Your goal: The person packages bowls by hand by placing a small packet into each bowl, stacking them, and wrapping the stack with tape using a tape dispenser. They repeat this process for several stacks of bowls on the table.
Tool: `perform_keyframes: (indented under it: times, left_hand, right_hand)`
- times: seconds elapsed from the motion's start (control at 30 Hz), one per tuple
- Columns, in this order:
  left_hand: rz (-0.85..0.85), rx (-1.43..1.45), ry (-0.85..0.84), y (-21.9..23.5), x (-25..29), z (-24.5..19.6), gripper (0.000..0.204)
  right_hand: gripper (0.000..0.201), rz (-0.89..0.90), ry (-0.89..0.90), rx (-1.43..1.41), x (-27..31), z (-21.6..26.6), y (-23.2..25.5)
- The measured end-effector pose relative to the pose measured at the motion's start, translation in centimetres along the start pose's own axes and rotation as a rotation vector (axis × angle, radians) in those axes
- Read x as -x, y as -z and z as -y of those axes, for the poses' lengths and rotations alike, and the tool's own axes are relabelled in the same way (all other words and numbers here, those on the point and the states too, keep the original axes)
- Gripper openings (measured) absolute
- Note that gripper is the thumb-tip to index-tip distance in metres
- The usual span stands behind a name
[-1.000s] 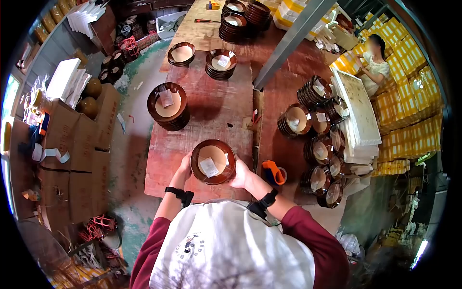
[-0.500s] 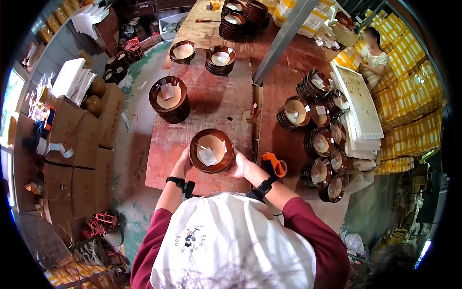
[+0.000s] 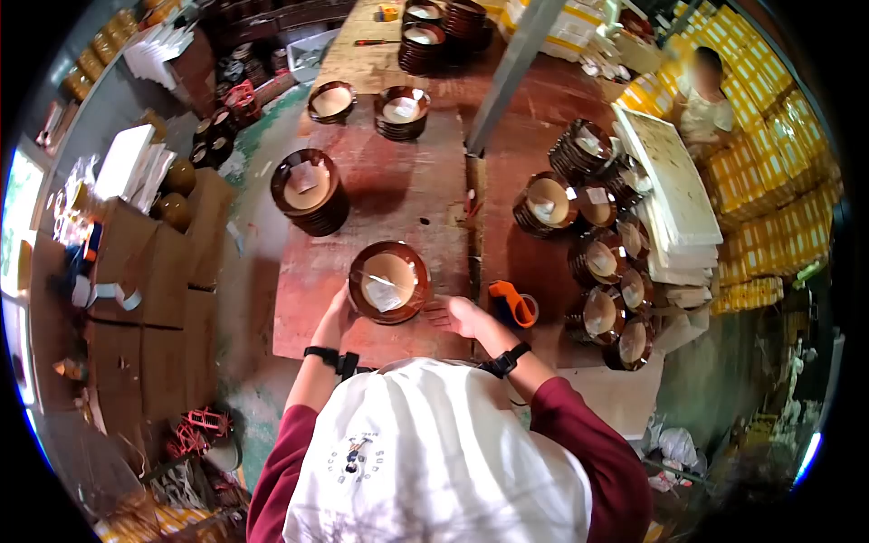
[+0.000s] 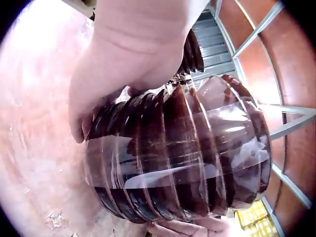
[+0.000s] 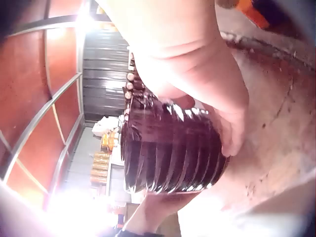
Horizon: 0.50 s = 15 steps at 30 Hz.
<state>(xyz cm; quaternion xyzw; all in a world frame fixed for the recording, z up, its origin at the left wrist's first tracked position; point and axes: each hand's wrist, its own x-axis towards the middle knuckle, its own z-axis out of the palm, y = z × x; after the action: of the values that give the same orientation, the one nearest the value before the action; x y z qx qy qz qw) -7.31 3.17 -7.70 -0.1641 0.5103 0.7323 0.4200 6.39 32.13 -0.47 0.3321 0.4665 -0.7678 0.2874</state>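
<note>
A stack of dark brown glazed bowls (image 3: 404,314) with cream inside bottoms stands on the red-brown board table near the person. A white slip (image 3: 384,291) lies in its top bowl. Clear tape (image 4: 168,155) crosses the stack's side. Against the stack's left side lies the left hand (image 3: 338,312), its fingertips low by the tabletop in the left wrist view. The right hand (image 3: 460,317) has straight fingers pointing at the stack's right side, with a small gap in the head view. In the right wrist view, that hand (image 5: 197,74) is beside the stacked rims.
An orange tape dispenser (image 3: 512,304) lies right of the right hand. More bowl stacks stand ahead (image 3: 312,204) and along the right (image 3: 548,206). A metal post (image 3: 514,77) rises from the table. White foam boards (image 3: 674,181) and a person (image 3: 706,109) are at far right.
The right hand has moved off the bowl stack's side, its fingers straightened. The left hand stays beside the stack. The head view has shifted slightly; the dispenser appears left of its place half a second ago.
</note>
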Motion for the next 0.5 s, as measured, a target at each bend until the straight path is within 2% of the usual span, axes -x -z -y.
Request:
perform_keyframes:
  times: [0.03,0.07,0.1,0.17,0.23,0.27,0.33,0.43,0.5]
  left_hand:
    - [-0.012,-0.067,-0.003,1.0,-0.1,0.3,0.051]
    - [-0.037,-0.039,0.021,1.6,0.0,0.4,0.047]
    - [-0.013,-0.12,-0.004,0.5,2.4,-0.9,0.047]
    - [-0.019,-0.166,-0.089,-0.1,4.2,-1.7,0.046]
    - [-0.082,-0.169,-0.1,-0.7,4.0,-2.1,0.045]
    - [-0.037,-0.134,-0.136,-0.2,2.7,-1.6,0.045]
    - [0.051,-0.067,-0.211,2.0,-1.1,0.1,0.046]
    - [-0.029,0.04,-0.058,-0.1,-1.6,-0.7,0.045]
    - [-0.037,0.031,-0.062,-0.2,-1.3,-0.5,0.044]
  right_hand:
    - [0.053,-0.042,0.058,0.099,1.0,-0.4,1.5]
    - [0.042,-0.197,0.216,0.165,3.0,-0.6,2.1]
    - [0.027,-0.397,0.428,0.523,2.3,-2.1,5.9]
    - [0.02,-0.909,0.778,0.65,6.5,-3.0,7.2]
    - [0.025,-1.153,0.848,0.645,7.8,-4.4,9.4]
    - [0.035,-1.197,0.75,0.753,8.4,-5.1,10.3]
    - [0.038,-1.189,0.735,0.873,8.5,-5.6,10.6]
    - [0.045,-1.164,0.655,1.063,7.9,-6.8,11.0]
    - [0.051,-1.128,0.6,1.193,6.5,-7.2,10.9]
